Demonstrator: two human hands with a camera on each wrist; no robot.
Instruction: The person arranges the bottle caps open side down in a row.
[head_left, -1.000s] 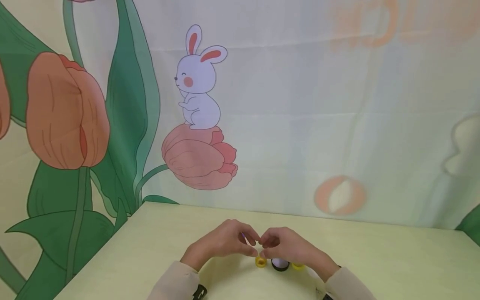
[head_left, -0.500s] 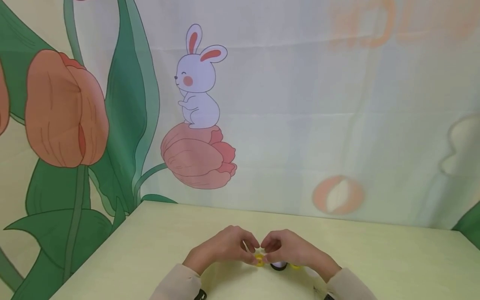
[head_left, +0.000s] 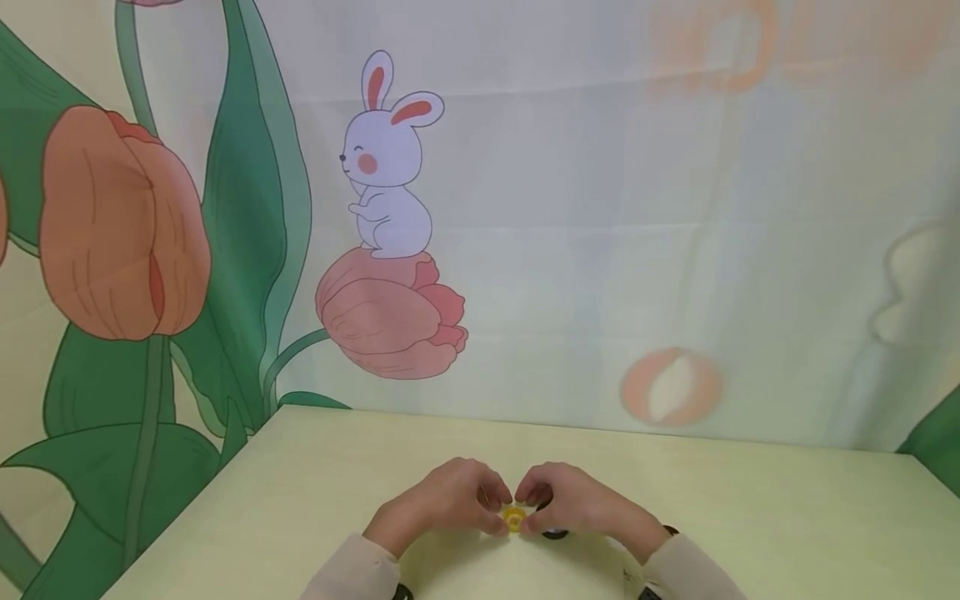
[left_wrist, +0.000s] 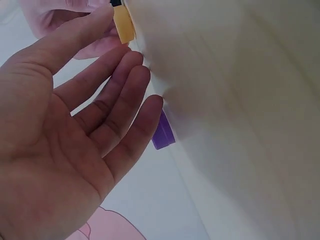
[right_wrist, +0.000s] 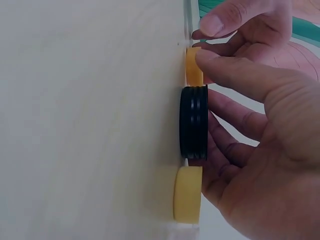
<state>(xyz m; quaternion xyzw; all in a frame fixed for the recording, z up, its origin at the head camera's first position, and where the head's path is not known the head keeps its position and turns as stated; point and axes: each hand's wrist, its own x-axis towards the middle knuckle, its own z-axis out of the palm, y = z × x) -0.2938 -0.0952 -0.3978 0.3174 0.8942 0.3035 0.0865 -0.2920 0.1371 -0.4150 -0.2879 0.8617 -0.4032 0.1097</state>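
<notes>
A small yellow cap [head_left: 515, 520] sits on the table between my two hands. My right hand [head_left: 573, 500] has its thumb on the cap's edge and its fingers curved behind it, as the right wrist view shows. Close by on the other side, my left hand [head_left: 457, 497] curves loosely, thumb and fingers apart and nothing in its palm. A black ridged lid [right_wrist: 194, 122] stands under the right hand's fingers. Past it is a second, paler yellow cap [right_wrist: 188, 195], hidden in the head view. A purple cap [left_wrist: 162, 132] shows beyond the left fingertips.
The pale yellow table [head_left: 360, 467] runs back to a printed cloth backdrop [head_left: 570, 208] with tulips and a rabbit. Dark straps [head_left: 403, 592] show by the sleeves at both wrists.
Both hands have come down and closer around the yellow cap, the right thumb now at its edge. The cap stays about where it was; the head view has shifted slightly.
</notes>
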